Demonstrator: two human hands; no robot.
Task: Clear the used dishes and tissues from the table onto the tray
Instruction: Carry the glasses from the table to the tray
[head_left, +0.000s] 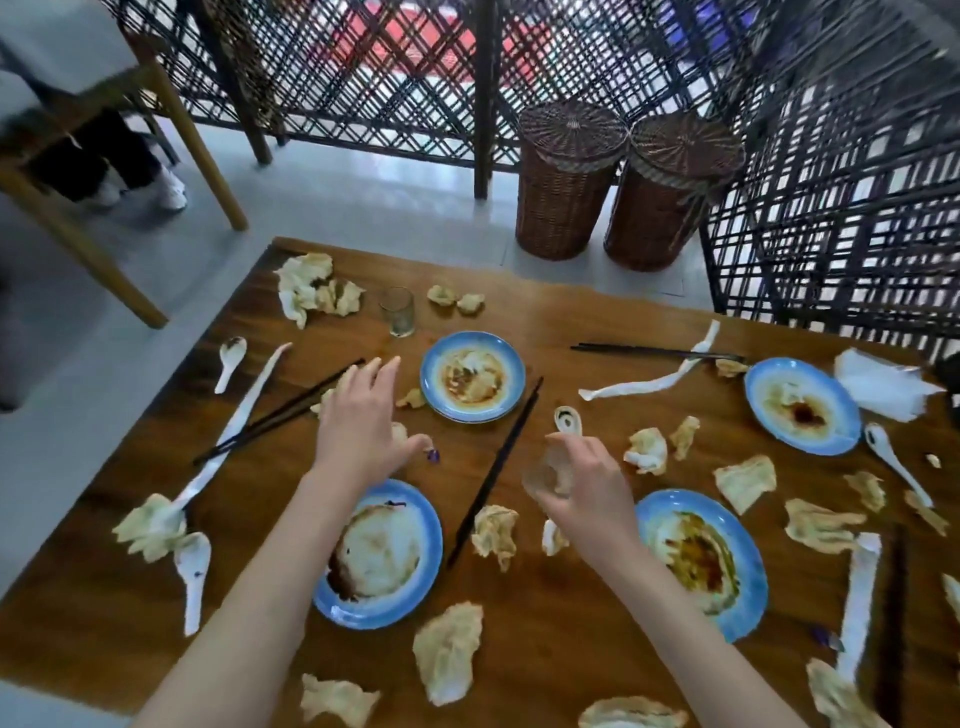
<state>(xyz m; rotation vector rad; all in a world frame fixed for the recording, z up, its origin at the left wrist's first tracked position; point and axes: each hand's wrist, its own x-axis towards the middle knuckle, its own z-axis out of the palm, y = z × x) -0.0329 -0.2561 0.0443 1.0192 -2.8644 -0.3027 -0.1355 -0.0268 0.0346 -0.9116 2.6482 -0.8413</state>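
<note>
Right hand (587, 488) grips glass (548, 475); left hand (363, 421) open.

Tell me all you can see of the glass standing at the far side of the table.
The glass is a small, clear, straight-sided tumbler, standing upright on the wooden table near its far edge. It looks empty, though that is hard to tell. Crumpled tissues lie on either side, not touching it, and a blue-rimmed plate sits just nearer. Neither hand touches it.
</note>
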